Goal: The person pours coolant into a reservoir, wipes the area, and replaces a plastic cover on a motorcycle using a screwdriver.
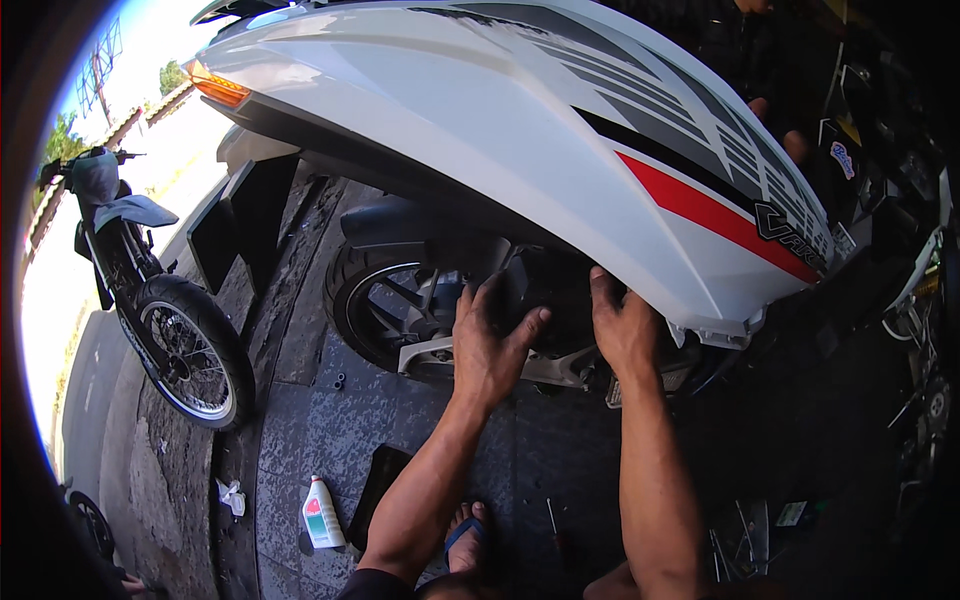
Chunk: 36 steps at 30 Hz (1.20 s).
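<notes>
A white motor scooter fills the upper middle, its body panel (480, 130) marked with grey stripes and a red band. Beneath that panel is a black plastic cover (550, 285), above the rear wheel (350, 300). My left hand (490, 340) grips the cover's left side, thumb toward the middle and fingertips partly hidden behind dark plastic. On the opposite side, my right hand (625, 330) holds the cover close under the white panel's lower edge. Its fingers are partly hidden. Below my hands runs a light metal arm (430, 353).
A white bottle (322, 515) stands or lies on the dark floor, beside a flat black piece (380, 485). A screwdriver (555, 528) and a clear tray of tools (745, 540) lie lower right. Another motorcycle (165, 310) is at left. Another person (745, 60) is at upper right.
</notes>
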{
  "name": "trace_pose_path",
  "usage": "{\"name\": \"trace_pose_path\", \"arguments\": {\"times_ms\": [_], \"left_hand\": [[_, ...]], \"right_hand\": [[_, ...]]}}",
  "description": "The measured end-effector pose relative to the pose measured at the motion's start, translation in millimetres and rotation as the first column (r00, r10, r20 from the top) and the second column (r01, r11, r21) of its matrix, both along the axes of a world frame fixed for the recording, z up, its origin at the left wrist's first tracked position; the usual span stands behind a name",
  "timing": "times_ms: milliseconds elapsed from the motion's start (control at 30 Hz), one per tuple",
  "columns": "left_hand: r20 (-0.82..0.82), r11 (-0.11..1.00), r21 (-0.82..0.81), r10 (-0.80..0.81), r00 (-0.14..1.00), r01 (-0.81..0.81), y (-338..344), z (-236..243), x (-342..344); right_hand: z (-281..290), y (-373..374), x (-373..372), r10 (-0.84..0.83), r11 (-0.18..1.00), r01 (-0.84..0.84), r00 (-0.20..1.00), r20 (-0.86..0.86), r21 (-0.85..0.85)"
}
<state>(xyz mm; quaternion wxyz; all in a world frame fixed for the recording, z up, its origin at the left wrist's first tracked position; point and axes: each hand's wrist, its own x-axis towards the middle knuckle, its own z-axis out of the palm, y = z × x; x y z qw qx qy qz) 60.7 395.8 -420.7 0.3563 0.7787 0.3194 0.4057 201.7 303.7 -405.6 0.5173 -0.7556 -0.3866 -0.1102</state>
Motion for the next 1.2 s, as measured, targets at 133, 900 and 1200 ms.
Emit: {"name": "trace_pose_path", "arguments": {"times_ms": [133,900,1200], "left_hand": [[0.02,1.0,-0.009,0.003,1.0,-0.003,3.3,-5.6,-3.5],[-0.111,0.992,0.101,0.088,0.99,-0.076,4.0,3.9,13.2],[0.024,0.995,0.053,0.079,0.997,-0.08,4.7,0.3,11.6]], "right_hand": [[16.8,24.7,2.8,0.094,0.991,-0.076,0.982,0.167,-0.11],[-37.3,53.6,108.6,-0.115,0.958,0.142,0.986,0.122,-0.248],[-15.6,25.0,41.4,-0.188,0.979,0.183,0.981,-0.051,-0.09]]}}
